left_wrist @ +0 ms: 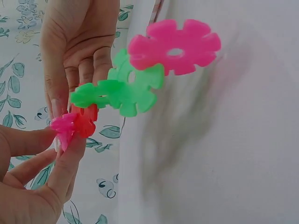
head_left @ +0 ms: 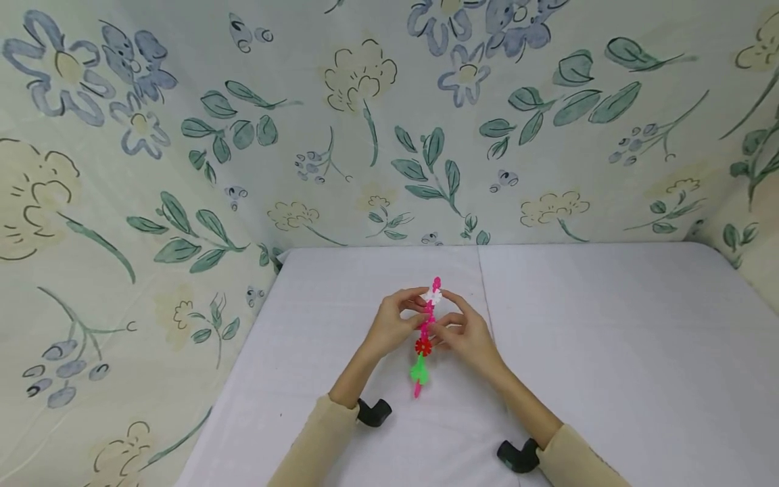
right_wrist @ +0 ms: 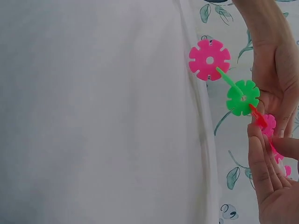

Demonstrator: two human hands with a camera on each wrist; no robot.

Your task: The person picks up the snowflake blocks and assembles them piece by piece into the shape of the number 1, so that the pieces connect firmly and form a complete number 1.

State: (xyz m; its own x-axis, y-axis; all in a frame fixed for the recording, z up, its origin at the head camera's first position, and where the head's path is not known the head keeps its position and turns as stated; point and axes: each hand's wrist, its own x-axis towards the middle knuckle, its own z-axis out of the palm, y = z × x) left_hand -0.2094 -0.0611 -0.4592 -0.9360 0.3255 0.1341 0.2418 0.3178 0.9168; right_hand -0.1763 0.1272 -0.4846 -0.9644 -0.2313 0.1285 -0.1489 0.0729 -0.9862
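Observation:
A chain of slotted plastic flower discs stands between the two hands, over the middle of the table. Its far end has a pink disc [head_left: 437,282] and a white disc [head_left: 433,297]. Several pink pieces follow, then a red disc [head_left: 423,347], a green disc [right_wrist: 243,98] joined to another green one, and a pink disc [left_wrist: 175,49] at the near end. My left hand [head_left: 394,323] pinches the chain's pink middle from the left. From the right, my right hand [head_left: 468,336] grips the same stretch with thumb and fingers. Fingers partly hide the joints there.
A white cloth covers the table [head_left: 608,352], with a fold line running away to the back edge. Floral fabric [head_left: 341,135] hangs behind and at the sides. Black camera mounts [head_left: 374,412] sit at both wrists, beside beige sleeves [head_left: 322,439].

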